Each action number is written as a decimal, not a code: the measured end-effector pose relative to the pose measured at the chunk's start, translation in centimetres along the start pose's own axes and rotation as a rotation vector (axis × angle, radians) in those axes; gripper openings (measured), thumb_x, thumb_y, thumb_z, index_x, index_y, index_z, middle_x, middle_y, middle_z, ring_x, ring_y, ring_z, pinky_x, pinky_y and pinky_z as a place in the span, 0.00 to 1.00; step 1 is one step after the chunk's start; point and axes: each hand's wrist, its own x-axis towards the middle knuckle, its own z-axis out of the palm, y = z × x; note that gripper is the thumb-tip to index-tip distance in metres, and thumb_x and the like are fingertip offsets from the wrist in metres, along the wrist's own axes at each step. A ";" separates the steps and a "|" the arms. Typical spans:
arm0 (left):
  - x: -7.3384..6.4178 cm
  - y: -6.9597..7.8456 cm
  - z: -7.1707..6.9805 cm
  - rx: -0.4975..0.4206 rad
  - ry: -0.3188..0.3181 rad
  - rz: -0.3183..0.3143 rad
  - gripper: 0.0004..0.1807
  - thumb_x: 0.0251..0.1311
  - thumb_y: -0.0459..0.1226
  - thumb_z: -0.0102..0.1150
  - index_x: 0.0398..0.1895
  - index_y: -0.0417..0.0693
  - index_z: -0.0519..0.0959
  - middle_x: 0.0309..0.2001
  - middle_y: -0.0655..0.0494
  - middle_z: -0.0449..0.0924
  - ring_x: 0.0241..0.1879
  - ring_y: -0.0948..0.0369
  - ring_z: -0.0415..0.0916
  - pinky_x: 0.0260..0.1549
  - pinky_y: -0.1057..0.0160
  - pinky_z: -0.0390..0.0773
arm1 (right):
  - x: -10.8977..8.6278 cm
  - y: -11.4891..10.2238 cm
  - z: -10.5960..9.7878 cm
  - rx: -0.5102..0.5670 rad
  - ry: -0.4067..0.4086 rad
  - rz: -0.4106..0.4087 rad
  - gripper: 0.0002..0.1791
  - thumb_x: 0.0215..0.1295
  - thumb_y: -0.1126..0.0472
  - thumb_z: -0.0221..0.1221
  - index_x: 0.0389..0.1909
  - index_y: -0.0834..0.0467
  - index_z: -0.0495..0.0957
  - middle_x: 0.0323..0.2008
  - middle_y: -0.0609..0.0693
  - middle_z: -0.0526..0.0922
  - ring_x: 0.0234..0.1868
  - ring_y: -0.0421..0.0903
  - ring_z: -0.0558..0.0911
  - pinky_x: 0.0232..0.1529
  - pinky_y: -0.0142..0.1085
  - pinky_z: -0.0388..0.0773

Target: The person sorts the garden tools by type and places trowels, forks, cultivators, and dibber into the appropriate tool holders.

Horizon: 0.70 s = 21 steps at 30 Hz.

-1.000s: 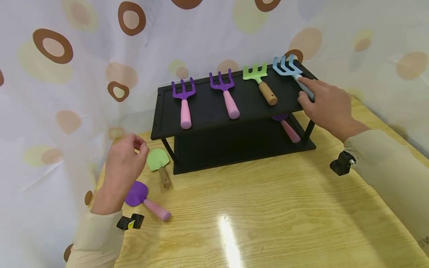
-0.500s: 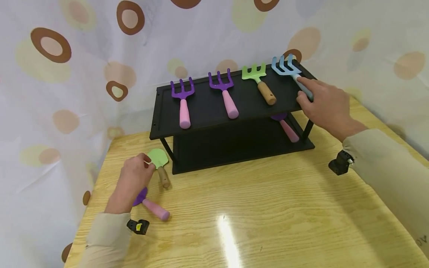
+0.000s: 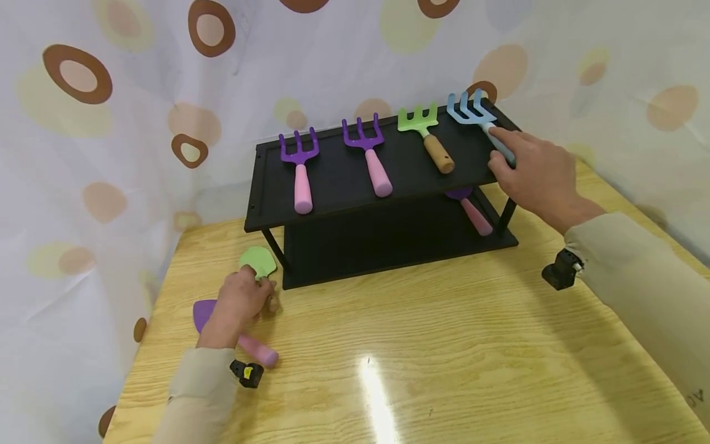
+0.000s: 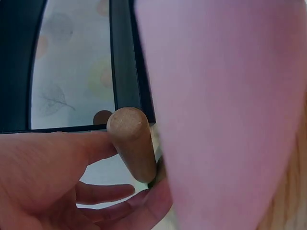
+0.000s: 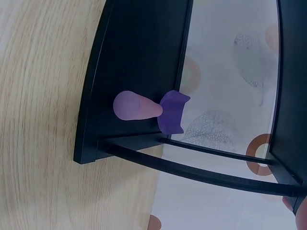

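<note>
My left hand (image 3: 240,302) is down at the green garden trowel (image 3: 257,259) that lies on the table left of the rack. Its thumb and fingers close around the wooden handle (image 4: 132,143) in the left wrist view. Beneath that wrist lies a trowel with a purple blade and pink handle (image 3: 258,351); the hand hides part of it. My right hand (image 3: 540,176) holds the handle of a light blue hand rake (image 3: 471,114) at the right end of the top shelf, forefinger along it. Only a bit of that hand (image 5: 302,216) shows in the right wrist view.
The two-tier black rack (image 3: 333,191) stands at the table's back. On top lie two purple hand rakes (image 3: 300,157) (image 3: 364,143) with pink handles and a green hand rake (image 3: 419,123). A purple trowel (image 5: 136,106) sits on the lower shelf's right end. A patterned curtain hangs behind.
My left hand has come down and to the right, from above the table onto the green trowel's handle. The right hand stays on the blue hand rake.
</note>
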 end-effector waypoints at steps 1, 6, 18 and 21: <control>0.0 0.1 0.1 0.012 0.005 0.001 0.22 0.69 0.45 0.53 0.45 0.30 0.72 0.38 0.34 0.79 0.32 0.50 0.78 0.34 0.55 0.79 | 0.0 -0.1 0.0 0.002 0.004 -0.002 0.28 0.74 0.49 0.41 0.73 0.47 0.65 0.67 0.61 0.73 0.48 0.70 0.80 0.19 0.45 0.67; 0.2 0.1 0.3 0.015 0.007 -0.001 0.20 0.67 0.44 0.58 0.37 0.32 0.71 0.32 0.40 0.77 0.31 0.53 0.76 0.32 0.57 0.79 | 0.3 -0.5 -0.1 0.000 -0.017 -0.002 0.28 0.74 0.48 0.40 0.74 0.46 0.64 0.68 0.60 0.72 0.53 0.69 0.79 0.20 0.47 0.70; 0.3 0.6 0.6 0.019 0.009 0.003 0.14 0.66 0.38 0.57 0.35 0.33 0.71 0.28 0.38 0.80 0.31 0.49 0.82 0.38 0.51 0.83 | -0.3 -0.4 -0.3 0.001 -0.027 0.023 0.28 0.75 0.49 0.40 0.74 0.46 0.63 0.67 0.62 0.72 0.49 0.71 0.79 0.20 0.47 0.70; 0.2 0.8 0.5 0.055 0.017 0.025 0.15 0.68 0.38 0.55 0.39 0.30 0.70 0.33 0.30 0.80 0.38 0.41 0.83 0.40 0.47 0.83 | -0.2 -0.3 -0.2 -0.001 -0.014 0.017 0.28 0.75 0.48 0.40 0.74 0.46 0.64 0.67 0.61 0.72 0.47 0.71 0.80 0.19 0.46 0.68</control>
